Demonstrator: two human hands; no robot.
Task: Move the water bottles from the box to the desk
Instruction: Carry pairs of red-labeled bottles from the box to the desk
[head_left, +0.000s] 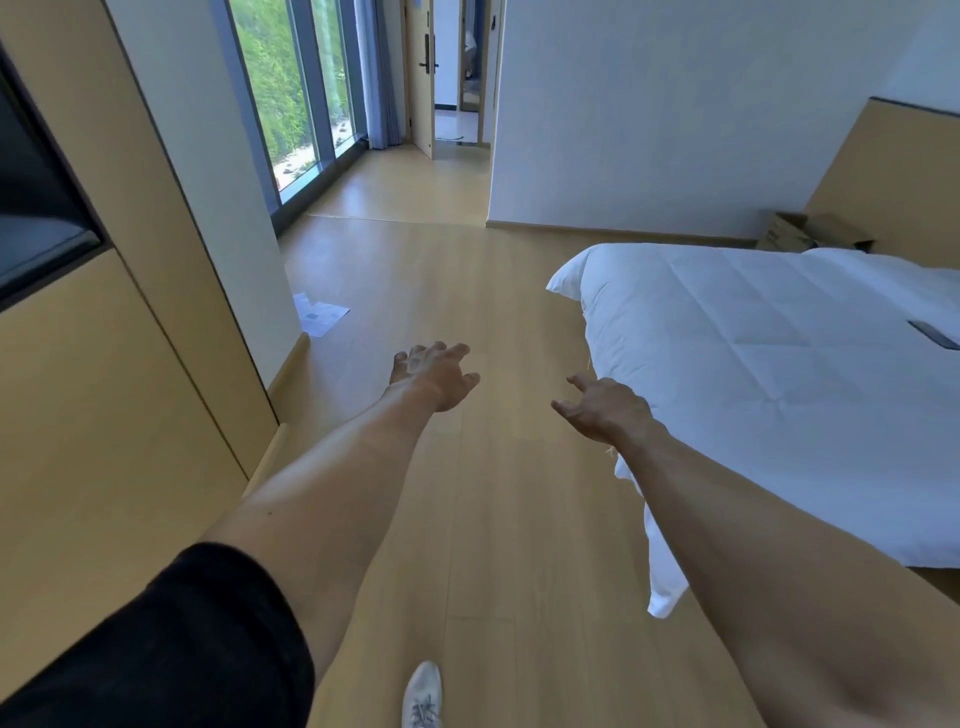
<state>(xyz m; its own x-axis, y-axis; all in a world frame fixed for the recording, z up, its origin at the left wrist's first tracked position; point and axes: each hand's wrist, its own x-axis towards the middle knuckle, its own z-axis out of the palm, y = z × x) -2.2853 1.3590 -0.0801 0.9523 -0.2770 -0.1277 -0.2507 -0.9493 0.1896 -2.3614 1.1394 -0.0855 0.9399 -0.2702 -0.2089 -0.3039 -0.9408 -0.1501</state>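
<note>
A brown cardboard box (813, 232) with open flaps stands on the floor at the far right, behind the bed and against the wall. Its inside is hidden, and no water bottles show. No desk is in view. My left hand (434, 375) reaches forward over the wooden floor with fingers spread and holds nothing. My right hand (605, 408) is stretched out beside the bed's corner, fingers relaxed, also holding nothing. Both hands are far from the box.
A bed with a white duvet (769, 374) fills the right side, with a dark phone (935, 334) lying on it. Wooden cabinets (104, 364) line the left. Papers (319, 316) lie on the floor by the wall. Tall windows and an open door stand ahead.
</note>
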